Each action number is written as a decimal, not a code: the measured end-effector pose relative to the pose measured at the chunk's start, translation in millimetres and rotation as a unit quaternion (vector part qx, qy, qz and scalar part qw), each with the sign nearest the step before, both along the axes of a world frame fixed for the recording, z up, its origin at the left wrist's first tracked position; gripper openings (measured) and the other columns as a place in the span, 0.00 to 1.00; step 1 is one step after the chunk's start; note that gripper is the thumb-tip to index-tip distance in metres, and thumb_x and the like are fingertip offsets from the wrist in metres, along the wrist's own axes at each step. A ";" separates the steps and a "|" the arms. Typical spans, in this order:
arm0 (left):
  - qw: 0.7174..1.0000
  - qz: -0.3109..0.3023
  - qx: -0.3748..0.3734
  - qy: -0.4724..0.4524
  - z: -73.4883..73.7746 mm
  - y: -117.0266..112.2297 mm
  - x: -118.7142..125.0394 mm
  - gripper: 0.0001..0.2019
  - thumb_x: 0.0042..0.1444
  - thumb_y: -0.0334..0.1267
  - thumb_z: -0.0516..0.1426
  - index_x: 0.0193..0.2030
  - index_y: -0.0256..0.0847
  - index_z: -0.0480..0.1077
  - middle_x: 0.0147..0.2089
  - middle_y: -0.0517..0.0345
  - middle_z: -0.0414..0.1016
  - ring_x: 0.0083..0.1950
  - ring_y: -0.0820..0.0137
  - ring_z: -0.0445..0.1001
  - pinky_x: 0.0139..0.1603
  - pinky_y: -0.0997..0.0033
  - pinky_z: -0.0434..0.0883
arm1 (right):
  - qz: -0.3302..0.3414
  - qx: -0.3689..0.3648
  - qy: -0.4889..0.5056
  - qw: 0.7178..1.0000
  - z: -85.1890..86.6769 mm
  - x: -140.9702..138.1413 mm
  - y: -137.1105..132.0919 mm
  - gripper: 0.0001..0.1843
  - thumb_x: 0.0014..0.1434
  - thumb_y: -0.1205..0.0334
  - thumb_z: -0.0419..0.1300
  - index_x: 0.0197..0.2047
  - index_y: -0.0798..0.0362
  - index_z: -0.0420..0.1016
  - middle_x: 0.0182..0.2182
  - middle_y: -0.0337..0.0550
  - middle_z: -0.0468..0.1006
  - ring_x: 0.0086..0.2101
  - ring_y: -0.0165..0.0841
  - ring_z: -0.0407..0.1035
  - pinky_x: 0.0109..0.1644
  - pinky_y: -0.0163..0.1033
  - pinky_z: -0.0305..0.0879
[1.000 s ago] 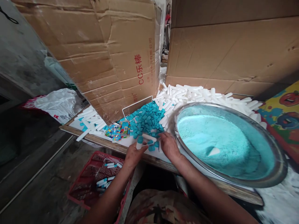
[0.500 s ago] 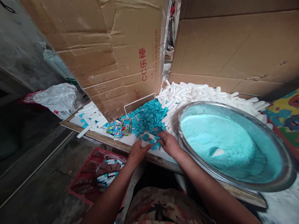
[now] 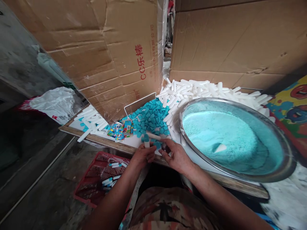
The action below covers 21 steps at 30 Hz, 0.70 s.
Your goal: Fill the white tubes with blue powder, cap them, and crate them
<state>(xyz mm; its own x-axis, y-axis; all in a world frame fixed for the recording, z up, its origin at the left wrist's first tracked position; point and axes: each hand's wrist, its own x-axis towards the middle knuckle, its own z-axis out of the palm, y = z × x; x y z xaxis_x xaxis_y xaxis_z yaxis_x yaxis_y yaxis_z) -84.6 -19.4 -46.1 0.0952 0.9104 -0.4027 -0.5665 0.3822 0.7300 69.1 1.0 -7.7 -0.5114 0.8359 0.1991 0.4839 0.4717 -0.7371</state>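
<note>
Since a moment ago both hands have drawn back from the pile of caps toward the near edge of the desk (image 3: 100, 139). The left hand (image 3: 143, 155) holds a white tube with a blue cap (image 3: 146, 141) upright, its fingers closed around the lower part, just above the desk's near edge. The right hand (image 3: 177, 156) sits just beside it, fingers partly curled; whether they pinch anything I cannot tell. A loose white tube (image 3: 153, 136) lies flat on the desk just beyond the fingertips.

Behind it spreads a heap of blue caps (image 3: 151, 118) in the middle of the desk, and a heap of white tubes (image 3: 206, 91) runs along the far edge. A wide metal basin (image 3: 285, 169) of pale blue powder (image 3: 227, 140) fills the right side of the desk, close to the right forearm. Small colourful packets (image 3: 121, 130) lie left of the caps, with more white tubes (image 3: 91, 119) at the left corner. Cardboard boxes (image 3: 107, 57) wall in the far side. Below the near edge, a red crate (image 3: 88, 191) on the floor holds capped tubes.
</note>
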 end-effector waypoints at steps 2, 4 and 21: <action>1.000 -0.012 0.004 0.019 0.7 -1.4 1.5 0.20 0.30 0.41 0.68 0.27 0.38 0.65 0.10 0.75 0.51 0.11 0.84 0.45 0.10 0.83 0.46 | -0.007 -0.015 0.002 1.000 -0.1 1.0 -0.6 0.16 0.53 0.66 0.54 0.46 0.56 0.67 0.28 0.42 0.73 0.26 0.32 0.66 0.29 0.35 0.61; 0.998 -0.028 0.011 0.049 2.6 -2.4 2.0 0.19 0.31 0.43 0.67 0.27 0.36 0.66 0.10 0.74 0.51 0.11 0.84 0.46 0.10 0.82 0.45 | 0.002 -0.030 0.006 1.000 -2.1 0.1 2.1 0.14 0.54 0.66 0.53 0.44 0.55 0.69 0.28 0.42 0.74 0.27 0.32 0.67 0.30 0.35 0.61; 0.983 0.007 0.011 0.183 14.5 -16.3 -39.5 0.22 0.43 0.57 0.58 0.33 0.40 0.61 0.18 0.70 0.57 0.15 0.81 0.51 0.14 0.81 0.44 | -0.155 0.028 -0.195 0.968 -29.2 -82.7 114.1 0.10 0.58 0.67 0.51 0.42 0.58 0.70 0.43 0.56 0.68 0.41 0.41 0.66 0.42 0.40 0.61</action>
